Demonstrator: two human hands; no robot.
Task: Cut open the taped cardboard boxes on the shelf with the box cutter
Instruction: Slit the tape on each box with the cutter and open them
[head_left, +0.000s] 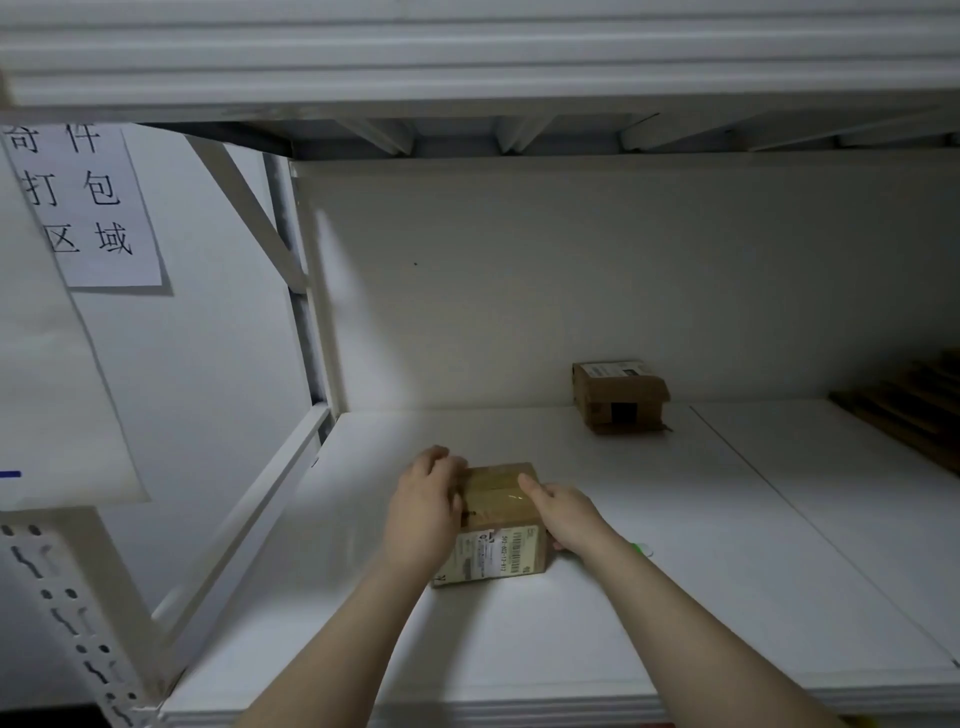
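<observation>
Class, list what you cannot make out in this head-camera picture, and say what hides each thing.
- Head view: green-and-white object, mostly hidden behind the forearm of the right hand; what it is cannot be told.
- Head view: label print on the near box, too small and blurred.
- Head view: brown stack, cut off by the right edge.
- Head view: near box's left side, covered by the left hand.

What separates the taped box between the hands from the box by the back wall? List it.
The near taped brown cardboard box is sealed, gripped by the left hand and right hand; the far brown cardboard box is untouched, its front showing a dark opening. Near label faces front; far label, up. Both carry labels.
</observation>
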